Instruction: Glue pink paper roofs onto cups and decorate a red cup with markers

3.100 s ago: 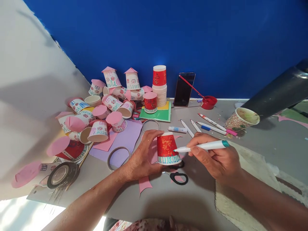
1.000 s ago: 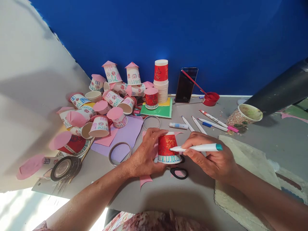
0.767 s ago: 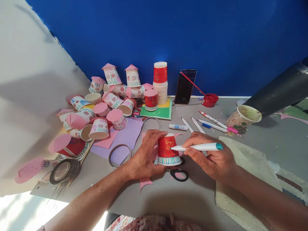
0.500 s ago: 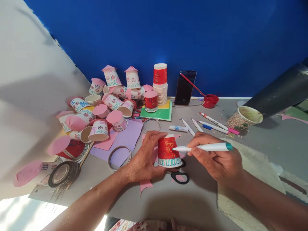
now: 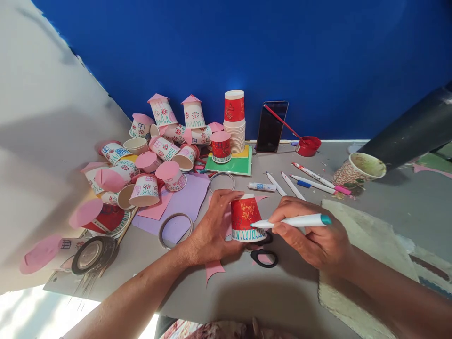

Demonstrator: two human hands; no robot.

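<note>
My left hand (image 5: 215, 226) grips a red paper cup (image 5: 244, 214) that stands upside down, its rim at the bottom. Gold characters mark its side, and blue-green strokes run round the white band near the rim. My right hand (image 5: 310, 235) is closed round a white marker (image 5: 294, 221) with a teal end. The marker's tip is at the lower edge of the red area; whether it touches cannot be told. Black-handled scissors (image 5: 264, 258) lie partly hidden behind the cup, among pink paper scraps (image 5: 214, 271).
Decorated cups with pink paper roofs (image 5: 144, 190) crowd the left. A cup stack (image 5: 234, 115), a phone (image 5: 271, 127) and a red pot (image 5: 308, 146) stand at the back. Markers (image 5: 314, 179) and a patterned cup (image 5: 360, 170) are on the right; tape rolls (image 5: 93, 255) lie left.
The right hand has moved the marker slightly left and down, from the gold characters to the lower red edge. The cup has turned a little in my left hand.
</note>
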